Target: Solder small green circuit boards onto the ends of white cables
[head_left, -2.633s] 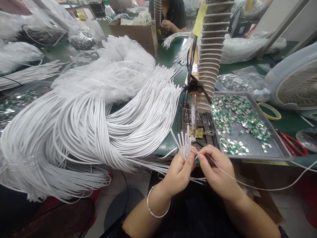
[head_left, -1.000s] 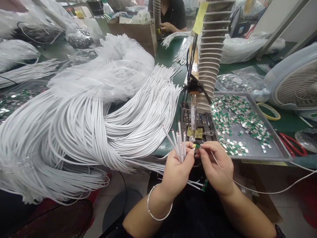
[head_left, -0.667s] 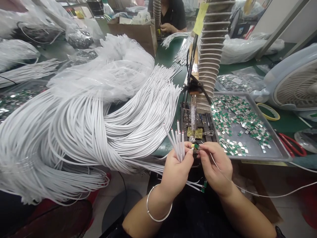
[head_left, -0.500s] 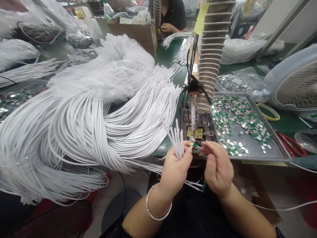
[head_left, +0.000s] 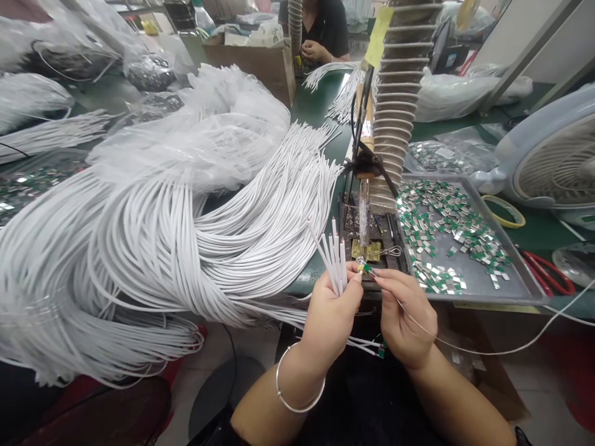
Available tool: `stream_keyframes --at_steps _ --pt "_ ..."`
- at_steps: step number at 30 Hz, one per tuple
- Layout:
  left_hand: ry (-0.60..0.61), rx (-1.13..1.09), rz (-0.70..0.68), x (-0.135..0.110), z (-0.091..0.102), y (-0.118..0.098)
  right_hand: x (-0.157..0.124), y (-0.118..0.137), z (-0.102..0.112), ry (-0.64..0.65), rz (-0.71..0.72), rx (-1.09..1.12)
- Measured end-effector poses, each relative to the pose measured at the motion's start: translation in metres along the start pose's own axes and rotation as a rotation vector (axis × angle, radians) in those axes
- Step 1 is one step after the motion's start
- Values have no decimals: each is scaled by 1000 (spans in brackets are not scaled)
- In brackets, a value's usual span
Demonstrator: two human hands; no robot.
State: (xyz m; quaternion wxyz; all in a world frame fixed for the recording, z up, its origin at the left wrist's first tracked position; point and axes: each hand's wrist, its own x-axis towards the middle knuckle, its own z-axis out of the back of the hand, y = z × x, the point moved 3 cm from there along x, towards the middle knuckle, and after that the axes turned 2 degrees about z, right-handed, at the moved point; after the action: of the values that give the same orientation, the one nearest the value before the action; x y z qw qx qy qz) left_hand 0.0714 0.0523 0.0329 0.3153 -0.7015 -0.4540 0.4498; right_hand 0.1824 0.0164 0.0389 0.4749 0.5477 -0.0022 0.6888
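My left hand (head_left: 332,316) grips a small bunch of white cables (head_left: 332,257) upright, their cut ends showing reddish tips. My right hand (head_left: 404,316) pinches a tiny green circuit tab (head_left: 367,269) between thumb and forefinger, right at the left hand's fingertips. A thin white wire (head_left: 483,353) trails from that hand away to the right. The tab nearly touches the cable ends held in my left hand. Its exact contact with them is too small to tell.
A huge bundle of white cables (head_left: 162,248) fills the left. A soldering iron (head_left: 364,210) stands in its holder beside a ribbed duct (head_left: 395,105). To the right are a metal tray (head_left: 483,290) of green tabs and a fan (head_left: 558,161). A co-worker (head_left: 320,31) sits beyond.
My right hand has closed back in on the green tab and now pinches it, with the thin wire rising to the right. The left hand's cable bunch stays nearly where it was.
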Motion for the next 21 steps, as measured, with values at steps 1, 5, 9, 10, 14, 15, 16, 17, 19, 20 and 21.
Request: stream_keyframes --at_steps 1,5,9,10,14,15,16,17,19,20,21 --pt "3 -4 0 0 -1 -1 1 0 0 -2 5 -10" --pt "9 -16 -10 1 -3 -3 4 0 -1 -15 24 -33" --pt "25 -25 -18 2 -4 -4 5 -1 -2 -26 28 -39" --pt "31 -26 -20 2 -4 -4 6 -1 -2 -29 33 -41" --pt "42 -32 -20 2 -6 -5 10 0 -3 -58 85 -54" --pt "42 -33 -22 2 -6 -6 11 1 -3 -64 97 -55" --pt "42 -33 -25 2 -6 -6 12 1 -4 -66 100 -56" --pt "44 -34 -27 2 -7 -7 12 1 -4 -65 100 -57" --pt "50 -36 -29 2 -8 -7 13 0 -4 -62 99 -60" --pt "53 -37 -30 2 -8 -8 12 0 -4 -60 97 -61" --pt "56 -40 -32 2 -8 -8 12 0 -4 -58 95 -63"
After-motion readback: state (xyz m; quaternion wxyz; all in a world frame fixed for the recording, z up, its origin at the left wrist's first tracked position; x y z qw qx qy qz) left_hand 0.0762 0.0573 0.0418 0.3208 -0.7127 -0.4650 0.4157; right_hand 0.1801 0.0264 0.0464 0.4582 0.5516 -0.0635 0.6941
